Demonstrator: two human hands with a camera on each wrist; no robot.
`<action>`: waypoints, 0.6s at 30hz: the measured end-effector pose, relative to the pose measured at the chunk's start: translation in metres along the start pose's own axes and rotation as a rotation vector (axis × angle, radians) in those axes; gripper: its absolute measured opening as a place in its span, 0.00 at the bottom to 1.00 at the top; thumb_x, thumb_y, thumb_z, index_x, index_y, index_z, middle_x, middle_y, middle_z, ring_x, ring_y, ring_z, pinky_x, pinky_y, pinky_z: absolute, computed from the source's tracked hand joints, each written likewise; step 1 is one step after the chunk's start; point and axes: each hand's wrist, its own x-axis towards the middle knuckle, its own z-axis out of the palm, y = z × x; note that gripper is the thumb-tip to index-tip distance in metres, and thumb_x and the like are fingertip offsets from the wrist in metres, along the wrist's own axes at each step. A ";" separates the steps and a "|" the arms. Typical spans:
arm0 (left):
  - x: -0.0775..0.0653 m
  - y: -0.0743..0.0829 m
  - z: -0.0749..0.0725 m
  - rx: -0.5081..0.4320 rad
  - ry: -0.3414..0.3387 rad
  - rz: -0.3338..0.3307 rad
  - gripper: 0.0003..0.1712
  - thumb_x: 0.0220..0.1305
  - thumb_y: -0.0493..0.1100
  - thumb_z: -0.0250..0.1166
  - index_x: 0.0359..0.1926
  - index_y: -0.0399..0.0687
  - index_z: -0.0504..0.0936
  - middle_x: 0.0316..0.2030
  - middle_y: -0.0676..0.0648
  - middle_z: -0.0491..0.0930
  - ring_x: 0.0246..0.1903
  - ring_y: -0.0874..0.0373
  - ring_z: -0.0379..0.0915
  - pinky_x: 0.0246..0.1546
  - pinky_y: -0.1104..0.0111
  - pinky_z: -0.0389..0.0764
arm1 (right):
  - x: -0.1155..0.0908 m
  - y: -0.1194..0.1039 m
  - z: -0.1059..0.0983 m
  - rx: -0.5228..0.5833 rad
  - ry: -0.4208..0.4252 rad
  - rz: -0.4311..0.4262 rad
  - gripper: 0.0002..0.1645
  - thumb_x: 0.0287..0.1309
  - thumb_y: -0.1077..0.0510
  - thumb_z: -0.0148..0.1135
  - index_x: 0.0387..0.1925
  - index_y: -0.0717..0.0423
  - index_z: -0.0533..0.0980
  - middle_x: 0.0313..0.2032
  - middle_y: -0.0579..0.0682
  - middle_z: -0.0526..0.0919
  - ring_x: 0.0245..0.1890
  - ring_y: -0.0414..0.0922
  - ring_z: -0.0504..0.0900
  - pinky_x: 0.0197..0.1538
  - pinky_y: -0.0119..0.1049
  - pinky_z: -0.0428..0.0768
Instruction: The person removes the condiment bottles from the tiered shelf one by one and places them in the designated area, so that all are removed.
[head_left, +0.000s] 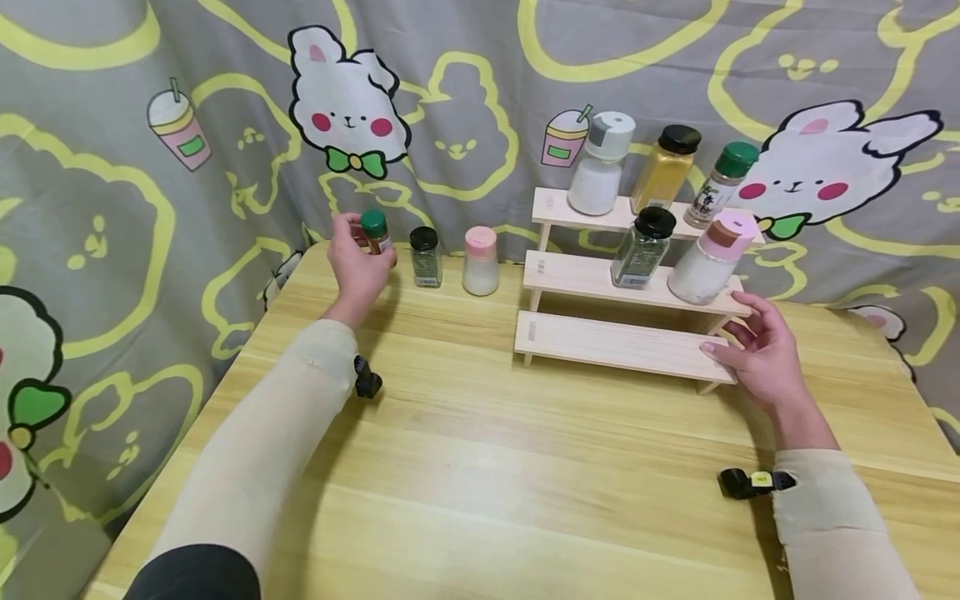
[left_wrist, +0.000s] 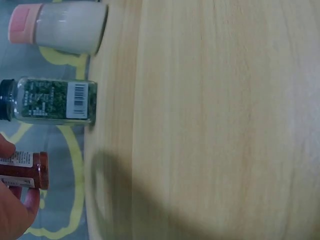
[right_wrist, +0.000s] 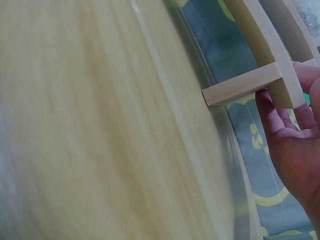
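At the back left, my left hand (head_left: 358, 265) grips a small spice jar (head_left: 375, 229) with a green lid and red-brown contents. In the left wrist view this jar (left_wrist: 22, 170) shows its base apart from the table's edge. Just right of it stand a black-capped jar of green herbs (head_left: 427, 258) and a pink-lidded shaker (head_left: 481, 262) of white contents. My right hand (head_left: 772, 354) holds the right end of a three-tier wooden rack (head_left: 618, 342), thumb at the bottom step and fingers by the middle one. The right wrist view shows fingers (right_wrist: 270, 117) against the rack's end.
On the rack's top tier stand a white-capped shaker (head_left: 597, 167), a yellow spice jar (head_left: 664, 171) and a green-capped jar (head_left: 722, 185). The middle tier bears a herb jar (head_left: 642, 250) and a pink-lidded shaker (head_left: 708, 262). A patterned curtain (head_left: 465, 108) hangs behind the wooden table (head_left: 480, 467).
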 end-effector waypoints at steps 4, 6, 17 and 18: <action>0.002 -0.005 0.006 -0.001 -0.011 0.015 0.33 0.51 0.29 0.71 0.56 0.41 0.67 0.44 0.41 0.75 0.45 0.50 0.71 0.46 0.62 0.75 | 0.000 0.000 0.000 0.004 -0.006 -0.004 0.51 0.40 0.96 0.52 0.67 0.62 0.66 0.55 0.53 0.75 0.50 0.46 0.81 0.45 0.32 0.82; 0.004 -0.007 0.008 0.008 -0.018 0.009 0.33 0.50 0.29 0.72 0.56 0.41 0.67 0.44 0.42 0.75 0.45 0.50 0.71 0.47 0.62 0.74 | 0.000 0.000 0.000 0.008 -0.008 -0.004 0.51 0.40 0.96 0.52 0.67 0.62 0.66 0.55 0.53 0.75 0.50 0.46 0.81 0.45 0.33 0.82; 0.004 -0.016 0.012 0.070 -0.062 -0.033 0.31 0.51 0.30 0.71 0.52 0.41 0.64 0.40 0.43 0.70 0.41 0.48 0.67 0.42 0.60 0.71 | 0.000 -0.001 0.000 -0.016 -0.009 -0.019 0.51 0.40 0.95 0.53 0.67 0.63 0.66 0.56 0.54 0.75 0.51 0.48 0.80 0.46 0.32 0.82; 0.004 -0.017 0.012 0.075 -0.067 -0.034 0.31 0.51 0.30 0.71 0.53 0.41 0.64 0.41 0.43 0.70 0.41 0.48 0.67 0.42 0.60 0.71 | 0.000 -0.001 0.000 -0.015 -0.011 -0.020 0.51 0.40 0.95 0.53 0.67 0.63 0.66 0.56 0.54 0.75 0.51 0.48 0.80 0.46 0.32 0.81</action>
